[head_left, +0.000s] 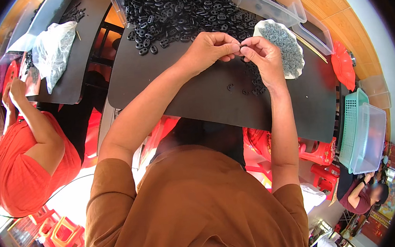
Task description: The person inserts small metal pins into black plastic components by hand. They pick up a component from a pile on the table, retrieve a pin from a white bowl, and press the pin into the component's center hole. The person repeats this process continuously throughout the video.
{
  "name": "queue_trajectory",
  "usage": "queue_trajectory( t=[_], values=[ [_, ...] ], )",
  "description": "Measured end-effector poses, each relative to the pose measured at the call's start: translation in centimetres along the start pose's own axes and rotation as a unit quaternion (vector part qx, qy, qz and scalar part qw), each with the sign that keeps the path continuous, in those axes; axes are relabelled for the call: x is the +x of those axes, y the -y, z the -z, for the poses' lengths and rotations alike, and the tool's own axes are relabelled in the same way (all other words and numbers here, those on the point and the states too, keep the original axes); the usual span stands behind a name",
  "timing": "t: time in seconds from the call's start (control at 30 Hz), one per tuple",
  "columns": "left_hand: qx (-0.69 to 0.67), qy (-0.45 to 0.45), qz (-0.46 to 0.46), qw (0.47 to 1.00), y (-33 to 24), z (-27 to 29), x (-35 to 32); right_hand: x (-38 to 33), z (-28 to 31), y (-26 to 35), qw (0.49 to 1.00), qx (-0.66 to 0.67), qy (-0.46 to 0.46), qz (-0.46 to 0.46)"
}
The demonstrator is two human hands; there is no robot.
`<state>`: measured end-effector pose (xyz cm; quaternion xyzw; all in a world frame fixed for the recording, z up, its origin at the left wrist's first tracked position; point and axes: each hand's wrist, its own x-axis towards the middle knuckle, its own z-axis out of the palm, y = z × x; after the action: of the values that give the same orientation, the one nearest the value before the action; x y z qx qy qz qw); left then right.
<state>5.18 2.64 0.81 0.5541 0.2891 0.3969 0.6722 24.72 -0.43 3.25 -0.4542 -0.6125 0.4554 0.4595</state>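
My left hand (214, 49) and my right hand (263, 57) meet above the dark table (190, 94), fingertips almost touching. Between them is a small black piece (241, 47), pinched from both sides and mostly hidden by the fingers. Beyond my left hand spreads a big heap of black oval pieces with holes (179, 13). A white dish (301, 71) holding many small translucent grey parts (284, 47) stands just right of my right hand. Small loose black bits (257, 85) lie beside my right wrist.
Clear plastic bins (281, 5) stand behind the heap and dish. Thin sticks (312, 48) and a red plastic dish (343, 65) are at the right. A person in red (33, 155) sits at another table at left, near a plastic bag (55, 51). Green basket (353, 125) at far right.
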Motion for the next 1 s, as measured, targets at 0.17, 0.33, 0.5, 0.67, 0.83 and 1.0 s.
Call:
queue_trajectory(
  t=[0.17,0.33,0.5,0.67,0.83,1.0],
  values=[
    [-0.010,-0.014,0.007,1.000,-0.1,0.1,0.1,0.1,-0.3,0.2,0.999,0.016,-0.037,0.013],
    [0.153,-0.047,-0.018,0.987,-0.5,0.1,-0.1,-0.1,-0.2,0.0,0.997,-0.050,-0.043,0.029],
    [0.252,-0.082,-0.082,0.961,-0.9,0.0,-0.5,0.0,-0.3,-0.2,0.995,-0.079,-0.028,0.053],
    [0.310,-0.081,-0.147,0.936,-0.6,0.2,-0.5,-0.1,-0.4,-0.2,0.997,-0.057,-0.044,-0.010],
    [0.351,-0.070,-0.182,0.916,-0.5,0.3,-0.4,-0.1,-0.7,-0.2,0.995,-0.091,-0.042,-0.007],
    [0.348,-0.072,-0.201,0.913,0.0,0.4,-0.2,-0.2,-0.7,-0.2,0.996,-0.081,-0.042,-0.001]
  ],
)
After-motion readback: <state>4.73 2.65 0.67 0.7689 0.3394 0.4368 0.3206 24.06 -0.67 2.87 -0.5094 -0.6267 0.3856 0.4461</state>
